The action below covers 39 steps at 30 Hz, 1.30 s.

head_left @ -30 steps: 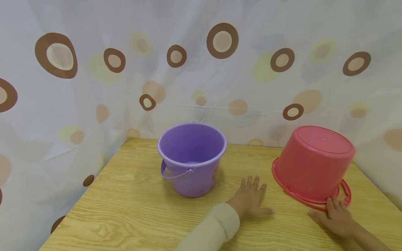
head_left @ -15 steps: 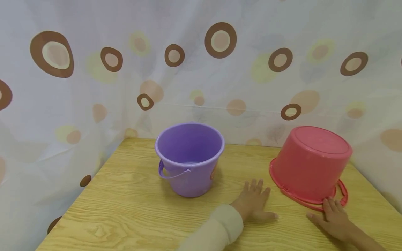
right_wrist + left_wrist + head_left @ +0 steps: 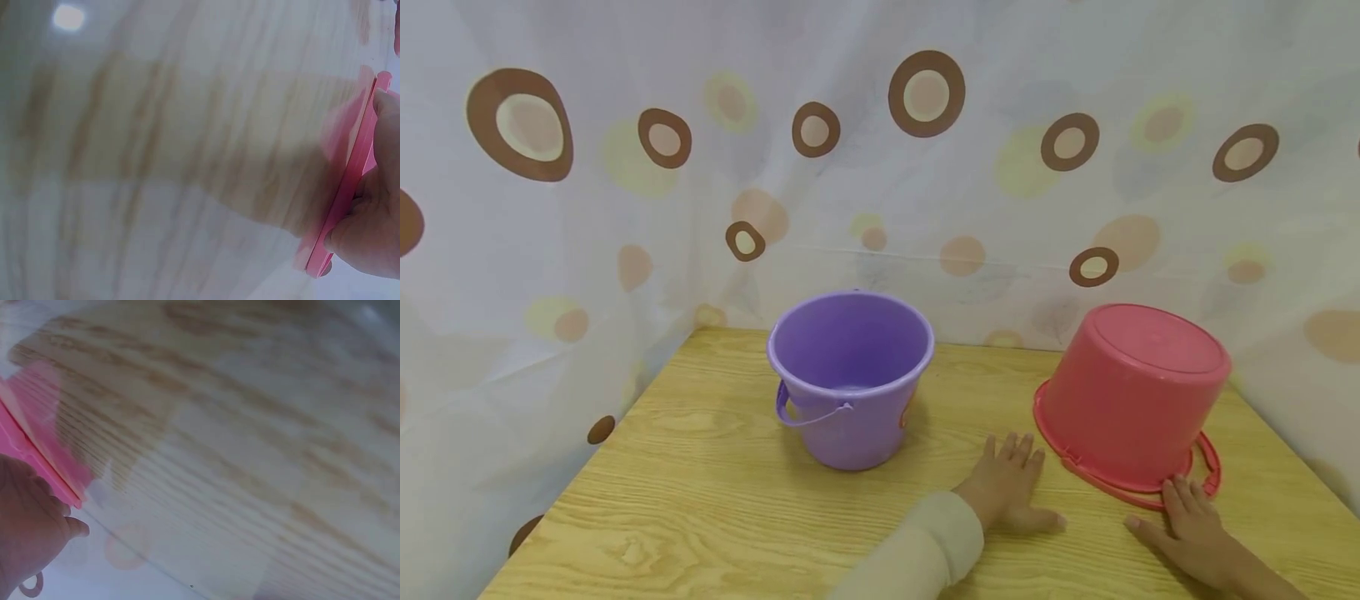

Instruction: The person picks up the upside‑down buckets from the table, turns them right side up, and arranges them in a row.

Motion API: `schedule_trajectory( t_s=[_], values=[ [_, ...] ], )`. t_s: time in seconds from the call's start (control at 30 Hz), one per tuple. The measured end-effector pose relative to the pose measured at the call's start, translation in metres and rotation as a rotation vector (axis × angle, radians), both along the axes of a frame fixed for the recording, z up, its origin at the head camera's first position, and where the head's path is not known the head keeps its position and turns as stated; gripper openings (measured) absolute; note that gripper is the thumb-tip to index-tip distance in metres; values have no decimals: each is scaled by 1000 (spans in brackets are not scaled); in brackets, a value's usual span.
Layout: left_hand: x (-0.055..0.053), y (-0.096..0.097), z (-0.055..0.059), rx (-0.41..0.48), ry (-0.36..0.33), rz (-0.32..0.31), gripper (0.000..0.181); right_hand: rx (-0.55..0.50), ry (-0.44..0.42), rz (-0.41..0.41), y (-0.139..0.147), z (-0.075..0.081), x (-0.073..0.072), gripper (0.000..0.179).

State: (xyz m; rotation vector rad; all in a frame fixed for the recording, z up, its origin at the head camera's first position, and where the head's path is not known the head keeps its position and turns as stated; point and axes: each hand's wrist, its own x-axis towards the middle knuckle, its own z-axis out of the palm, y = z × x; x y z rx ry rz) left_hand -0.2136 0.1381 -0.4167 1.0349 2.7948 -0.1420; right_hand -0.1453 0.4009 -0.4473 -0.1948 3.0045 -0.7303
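Note:
An upside-down red bucket (image 3: 1138,408) stands on the right of the wooden table, its bottom facing up and its handle (image 3: 1210,467) down around the rim. My right hand (image 3: 1198,537) has its fingers extended against the bucket's near rim, thumb pointing left. A pink-red edge (image 3: 347,187) lies against this hand in the right wrist view. To the bucket's left, my left hand (image 3: 1006,492) is spread with straight fingers low over the tabletop, its fingertips near the rim. In the left wrist view, a pink-red edge (image 3: 47,469) overlaps the left hand.
An upright purple bucket (image 3: 853,425) stands left of my left hand, its mouth up and its handle hanging at the near left side. A patterned white sheet (image 3: 850,192) closes off the back and both sides of the wooden table (image 3: 700,500).
The red bucket has slid slightly left, toward my left hand, with my right hand following it. My left hand has shifted a little right relative to the purple bucket.

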Motion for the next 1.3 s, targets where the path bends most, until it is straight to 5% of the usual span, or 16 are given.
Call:
schedule_trajectory(
  t_s=[0.37,0.8,1.3],
  values=[
    [-4,4,-1,-1,-9,55,91,-28,-13,-1,-4,-1,4,86],
    [-7,9,-4,-68,6,29,89,-10,35,12,-11,-3,8,84],
    [-11,8,-6,-85,35,5,88,-38,-103,0,-12,4,10,88]
  ],
)
